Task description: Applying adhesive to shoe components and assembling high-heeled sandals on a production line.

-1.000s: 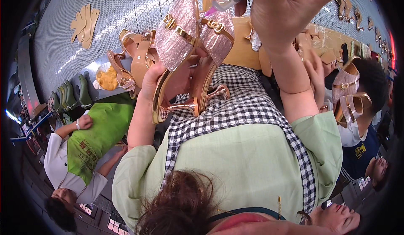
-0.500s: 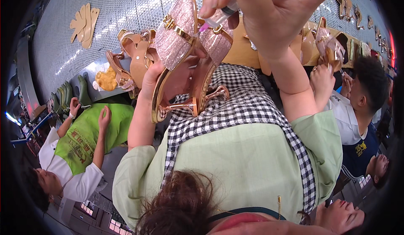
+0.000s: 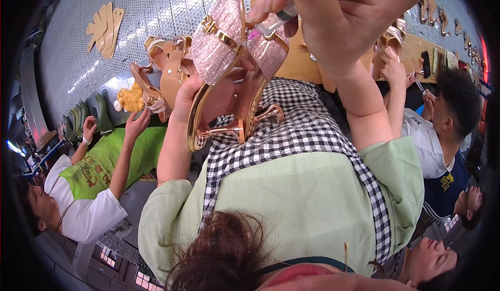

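My left hand (image 3: 188, 97) is closed round a pair of pink glitter high-heeled sandals (image 3: 221, 41), held up in front of my checked apron. Gold edging runs along their soles, the heels are rose-gold, and gold buckle ornaments sit on the straps. Above them, my right hand (image 3: 346, 23) pinches a clear syringe (image 3: 285, 13). Its pink-purple tip points at the strap area between the two sandals, close to a gold buckle. Whether the tip touches the strap I cannot tell. My right palm and fingers hide part of the syringe.
Tan insoles (image 3: 108, 29) lie on the dotted surface at the far left. Nearer are more rose-gold sandals (image 3: 169, 64), a yellow lump (image 3: 132, 97) and several dark green shoe-shaped pieces (image 3: 103, 115). Co-workers sit on both sides; one wears a green apron (image 3: 112, 158).
My right hand and syringe have shifted slightly right; the sandals stay nearly still. The left co-worker's hand has moved toward the yellow lump. At right, a co-worker's hand and sandal have moved farther away.
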A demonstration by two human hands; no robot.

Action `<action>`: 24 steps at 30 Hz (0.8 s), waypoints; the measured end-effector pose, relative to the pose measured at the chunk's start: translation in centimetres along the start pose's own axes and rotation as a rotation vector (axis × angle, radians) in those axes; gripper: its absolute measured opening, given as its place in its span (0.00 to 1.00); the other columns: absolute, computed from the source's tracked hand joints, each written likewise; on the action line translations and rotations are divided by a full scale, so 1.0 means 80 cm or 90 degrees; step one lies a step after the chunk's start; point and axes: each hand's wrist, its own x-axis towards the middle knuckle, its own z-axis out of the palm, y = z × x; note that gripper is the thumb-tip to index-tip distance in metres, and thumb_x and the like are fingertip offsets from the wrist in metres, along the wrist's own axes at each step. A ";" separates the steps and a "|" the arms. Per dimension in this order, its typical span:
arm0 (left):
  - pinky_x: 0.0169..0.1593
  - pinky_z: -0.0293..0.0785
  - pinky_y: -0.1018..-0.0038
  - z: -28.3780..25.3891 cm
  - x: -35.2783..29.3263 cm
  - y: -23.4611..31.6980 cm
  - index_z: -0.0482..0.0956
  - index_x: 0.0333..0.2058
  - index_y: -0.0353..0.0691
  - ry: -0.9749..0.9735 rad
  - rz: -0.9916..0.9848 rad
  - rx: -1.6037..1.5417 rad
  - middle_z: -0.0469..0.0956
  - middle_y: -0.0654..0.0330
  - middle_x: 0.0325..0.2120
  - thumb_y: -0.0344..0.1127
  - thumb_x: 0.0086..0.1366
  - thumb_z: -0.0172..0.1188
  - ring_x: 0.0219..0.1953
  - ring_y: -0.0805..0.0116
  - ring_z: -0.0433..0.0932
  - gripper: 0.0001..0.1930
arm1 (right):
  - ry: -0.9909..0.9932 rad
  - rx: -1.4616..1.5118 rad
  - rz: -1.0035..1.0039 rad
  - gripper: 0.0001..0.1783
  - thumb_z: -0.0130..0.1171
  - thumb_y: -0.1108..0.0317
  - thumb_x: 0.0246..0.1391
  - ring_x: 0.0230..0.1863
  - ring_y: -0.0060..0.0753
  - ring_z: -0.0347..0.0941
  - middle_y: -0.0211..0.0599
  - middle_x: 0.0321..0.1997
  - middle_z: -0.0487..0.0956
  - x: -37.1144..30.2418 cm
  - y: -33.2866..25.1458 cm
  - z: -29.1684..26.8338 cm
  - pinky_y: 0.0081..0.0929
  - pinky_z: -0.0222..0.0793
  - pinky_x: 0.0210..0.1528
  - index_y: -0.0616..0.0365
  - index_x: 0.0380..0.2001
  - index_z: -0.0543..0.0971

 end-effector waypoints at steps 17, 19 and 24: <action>0.59 0.73 0.50 -0.020 0.005 -0.010 0.63 0.63 0.34 -0.014 -0.022 -0.151 0.66 0.43 0.58 0.63 0.56 0.61 0.61 0.49 0.69 0.45 | 0.057 -0.310 -0.099 0.25 0.55 0.74 0.64 0.40 0.35 0.83 0.52 0.47 0.82 0.015 -0.001 -0.025 0.29 0.83 0.39 0.63 0.63 0.68; 0.59 0.74 0.50 -0.031 0.002 -0.017 0.63 0.63 0.34 -0.042 0.022 -0.166 0.66 0.43 0.58 0.63 0.57 0.59 0.61 0.48 0.69 0.45 | -0.118 -0.313 -0.009 0.23 0.55 0.79 0.60 0.62 0.42 0.73 0.50 0.61 0.76 -0.008 -0.009 -0.017 0.40 0.70 0.64 0.62 0.60 0.74; 0.57 0.76 0.49 -0.020 0.005 -0.016 0.60 0.65 0.33 -0.004 0.104 -0.164 0.65 0.42 0.59 0.64 0.60 0.57 0.61 0.47 0.68 0.46 | -0.302 -0.430 0.154 0.23 0.55 0.84 0.47 0.59 0.53 0.72 0.47 0.62 0.75 -0.041 -0.035 0.010 0.45 0.74 0.55 0.62 0.49 0.79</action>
